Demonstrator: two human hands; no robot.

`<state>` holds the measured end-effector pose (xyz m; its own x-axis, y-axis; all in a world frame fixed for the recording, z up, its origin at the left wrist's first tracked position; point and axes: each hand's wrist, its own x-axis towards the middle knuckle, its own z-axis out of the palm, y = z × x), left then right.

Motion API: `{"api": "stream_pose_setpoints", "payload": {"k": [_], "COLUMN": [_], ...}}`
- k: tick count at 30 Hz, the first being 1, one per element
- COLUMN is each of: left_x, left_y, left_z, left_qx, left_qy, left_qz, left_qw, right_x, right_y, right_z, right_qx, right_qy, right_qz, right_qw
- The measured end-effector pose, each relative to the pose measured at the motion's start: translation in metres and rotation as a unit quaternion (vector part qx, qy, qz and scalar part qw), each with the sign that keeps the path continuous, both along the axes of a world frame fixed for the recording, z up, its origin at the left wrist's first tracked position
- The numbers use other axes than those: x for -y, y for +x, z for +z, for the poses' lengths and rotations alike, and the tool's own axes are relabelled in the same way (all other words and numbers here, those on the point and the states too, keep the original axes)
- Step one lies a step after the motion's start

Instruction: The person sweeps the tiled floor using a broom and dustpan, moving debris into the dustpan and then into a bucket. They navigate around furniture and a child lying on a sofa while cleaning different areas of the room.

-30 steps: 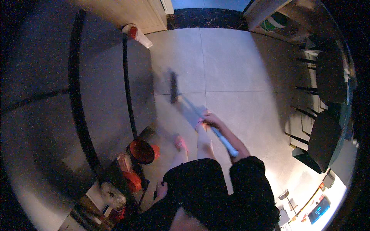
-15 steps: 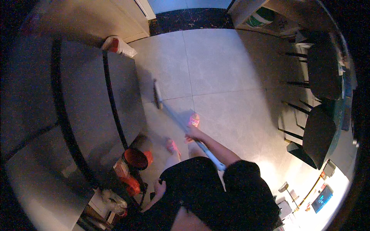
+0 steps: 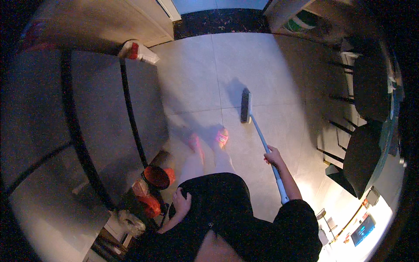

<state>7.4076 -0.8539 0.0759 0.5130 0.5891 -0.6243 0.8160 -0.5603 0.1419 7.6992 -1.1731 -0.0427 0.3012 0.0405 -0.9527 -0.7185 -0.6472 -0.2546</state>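
In my right hand (image 3: 273, 156) is a push-broom-shaped broom (image 3: 259, 131) with a long pale blue-grey handle. The fingers wrap round the handle partway along it, and its upper end runs beside my forearm. The broom head (image 3: 250, 107), pale with dark bristles facing left, is over the pale tiles ahead of my feet, right of the middle; whether it touches them is hard to tell. My left hand (image 3: 182, 203) rests against the black clothing on my left thigh, its fingers laid on the cloth, holding nothing visible.
A large grey piece of furniture with black strips (image 3: 100, 113) fills the left. Beside it stand a red-lined container (image 3: 157, 176) and red bags (image 3: 149, 205). Dark chairs (image 3: 362, 157) line the right. A white-and-red bag (image 3: 139, 52) lies far left, near a dark threshold (image 3: 220, 21).
My right hand has swung the broom from left to right; its head has moved from beside the grey furniture to right of my feet. My left hand stays at my thigh.
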Motion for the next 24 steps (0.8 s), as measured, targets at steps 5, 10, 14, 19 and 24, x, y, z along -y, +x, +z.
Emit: {"api": "stream_pose_setpoints", "payload": {"k": [5,10,14,19,24], "left_x": [-0.009,-0.050,-0.097,-0.147,-0.176], "left_y": [0.003,0.058,0.122,0.162,0.196], "left_z": [-0.019,-0.031,-0.020,-0.009,-0.018], "left_qx": [0.018,0.016,0.050,0.022,-0.034], "left_qy": [0.062,0.026,-0.042,-0.057,-0.083], "left_qz": [-0.008,-0.036,-0.032,-0.016,-0.020], "left_qw": [0.998,0.999,0.997,0.998,0.996], "right_x": [-0.084,-0.253,-0.365,-0.367,-0.221], "right_y": [0.024,0.075,0.119,0.160,0.194], "right_z": [0.049,-0.033,-0.075,-0.061,-0.035], "right_qx": [0.000,0.124,0.107,0.000,0.013], "right_qy": [0.100,0.215,0.279,0.224,0.048], "right_qz": [-0.036,0.123,0.201,0.110,-0.096], "right_qw": [0.994,0.961,0.933,0.968,0.994]}}
